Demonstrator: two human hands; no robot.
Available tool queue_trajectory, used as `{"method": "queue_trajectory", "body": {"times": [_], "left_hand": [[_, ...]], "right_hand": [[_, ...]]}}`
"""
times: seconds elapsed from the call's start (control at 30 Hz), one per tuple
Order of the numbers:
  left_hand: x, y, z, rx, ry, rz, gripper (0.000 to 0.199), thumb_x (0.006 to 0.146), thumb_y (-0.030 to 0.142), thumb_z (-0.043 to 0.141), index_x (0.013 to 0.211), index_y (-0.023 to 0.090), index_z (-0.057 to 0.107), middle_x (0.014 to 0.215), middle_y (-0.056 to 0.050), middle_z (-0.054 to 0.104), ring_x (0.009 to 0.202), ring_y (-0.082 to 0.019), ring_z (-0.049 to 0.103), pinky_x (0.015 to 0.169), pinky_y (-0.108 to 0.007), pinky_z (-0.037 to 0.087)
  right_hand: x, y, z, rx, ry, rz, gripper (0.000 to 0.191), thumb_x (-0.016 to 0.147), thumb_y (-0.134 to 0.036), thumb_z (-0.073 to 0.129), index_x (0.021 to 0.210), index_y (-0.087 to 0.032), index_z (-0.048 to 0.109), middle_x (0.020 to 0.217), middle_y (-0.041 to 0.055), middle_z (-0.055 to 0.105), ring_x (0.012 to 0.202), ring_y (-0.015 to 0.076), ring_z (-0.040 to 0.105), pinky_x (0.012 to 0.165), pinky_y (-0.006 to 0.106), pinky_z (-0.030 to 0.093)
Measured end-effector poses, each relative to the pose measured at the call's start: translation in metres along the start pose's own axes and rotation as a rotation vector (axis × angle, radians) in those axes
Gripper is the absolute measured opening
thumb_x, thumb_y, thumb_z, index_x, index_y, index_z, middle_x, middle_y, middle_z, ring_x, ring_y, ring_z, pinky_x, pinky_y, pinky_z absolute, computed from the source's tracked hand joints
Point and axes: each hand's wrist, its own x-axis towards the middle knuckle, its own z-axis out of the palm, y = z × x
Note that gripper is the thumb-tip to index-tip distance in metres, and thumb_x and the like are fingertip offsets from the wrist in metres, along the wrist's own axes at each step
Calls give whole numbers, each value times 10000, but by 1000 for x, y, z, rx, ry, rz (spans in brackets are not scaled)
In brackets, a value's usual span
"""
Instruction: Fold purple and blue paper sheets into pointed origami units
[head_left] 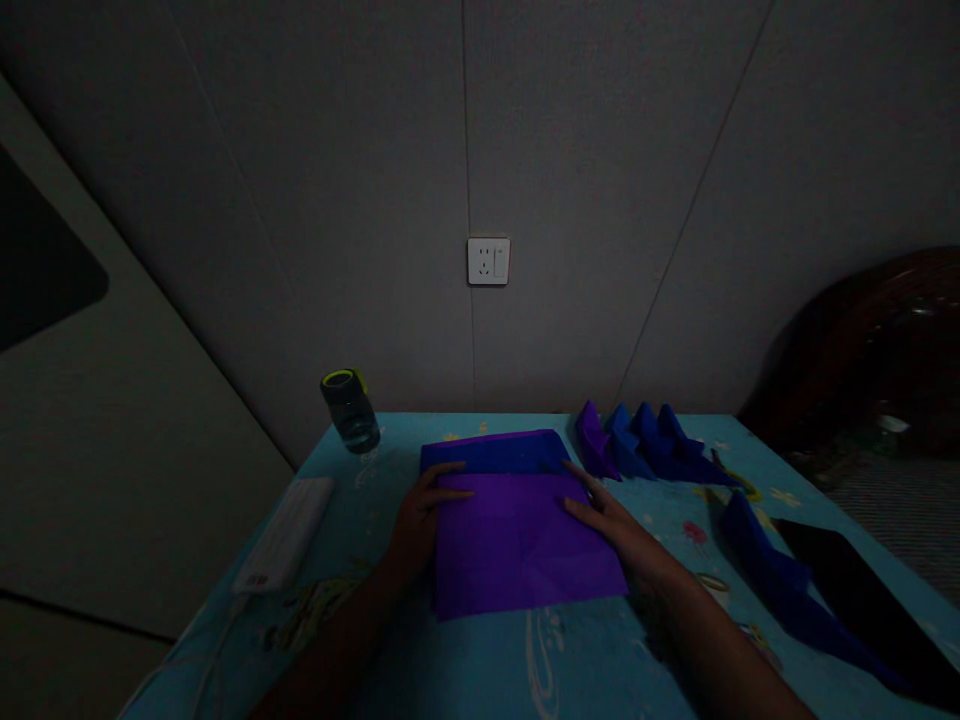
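A purple sheet of paper [525, 560] with faint creases lies in front of me, its far part overlapping a blue sheet of paper [499, 457]. My left hand [421, 515] holds the purple sheet at its left edge, fingers reaching over the top. At the right edge, my right hand [619, 525] grips the same sheet, thumb and fingers apart across its surface. Behind the sheets, to the right, stand several folded paper boats: a purple paper boat [596, 445] and blue paper boats [656, 445]. The undersides of both hands are hidden.
On the blue patterned tablecloth [600, 665], a dark water bottle [351, 412] stands back left and a white power strip [285, 535] lies left. A larger blue folded paper shape [787, 590] rests by a black flat object [870, 600] at right. A wall socket [488, 261] is behind.
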Motion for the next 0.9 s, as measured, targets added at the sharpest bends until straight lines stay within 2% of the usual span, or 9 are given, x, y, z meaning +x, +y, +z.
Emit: {"method": "queue_trajectory", "body": {"times": [0.13,0.23,0.3,0.37,0.47,0.53,0.67,0.73,0.9], "left_hand": [[0,-2,-1,-58,6,-12,241,805,249,550,871,252,782,1269,-53,640,1168,-268,584,1011,-449,454],[0,0,3,-134,25,-105,343,851,352,550,1143,251,696,1312,-59,623,1223,-264,558,1049,-430,427],[0,2,7,-267,37,-198,486,867,462,536,1310,264,567,1345,-62,605,1232,-266,559,1033,-427,448],[-1,4,13,-457,11,-303,603,865,584,488,1378,266,480,1365,-77,591,1214,-283,580,991,-446,488],[-3,3,18,-631,-89,-421,713,808,707,469,1304,202,555,1320,-129,622,1196,-333,591,950,-478,517],[-6,1,18,-612,-151,-434,712,764,691,562,1251,172,601,1283,-148,645,1187,-353,594,944,-476,520],[-9,-1,14,-431,-197,-385,689,718,452,756,1323,198,545,1302,-117,638,1184,-333,598,970,-446,505],[-10,-1,13,-381,-203,-377,693,737,391,755,1359,214,506,1311,-101,634,1200,-316,589,987,-441,494],[-11,2,15,-388,-190,-382,693,791,389,708,1410,217,447,1339,-93,614,1221,-303,573,1026,-439,460]], "right_hand": [[3,2,-1,76,-67,-30,926,665,-294,836,1454,-301,351,1043,65,745,904,267,726,835,430,561],[7,4,-2,132,-35,-53,983,643,-249,848,1468,-271,312,964,53,765,863,262,733,824,427,558],[9,6,-4,168,6,-72,971,635,-248,852,1454,-263,330,967,54,768,859,264,733,816,428,558],[12,8,-5,191,33,-92,908,645,-258,849,1422,-257,378,989,60,767,858,266,735,812,427,559],[15,12,-7,208,80,-117,766,661,-277,841,1332,-240,473,1000,67,766,837,268,739,798,422,563],[16,13,-8,212,126,-125,683,654,-287,845,1256,-232,526,979,66,769,817,270,740,785,419,569],[16,12,-7,197,166,-136,545,652,-316,841,1128,-219,595,962,72,771,798,273,741,766,418,577],[14,10,-5,179,135,-126,500,655,-327,836,1088,-205,619,970,78,769,814,277,739,770,418,578],[5,9,2,64,88,-52,440,701,-355,812,1059,-170,636,969,90,767,833,284,736,779,431,582]]}}
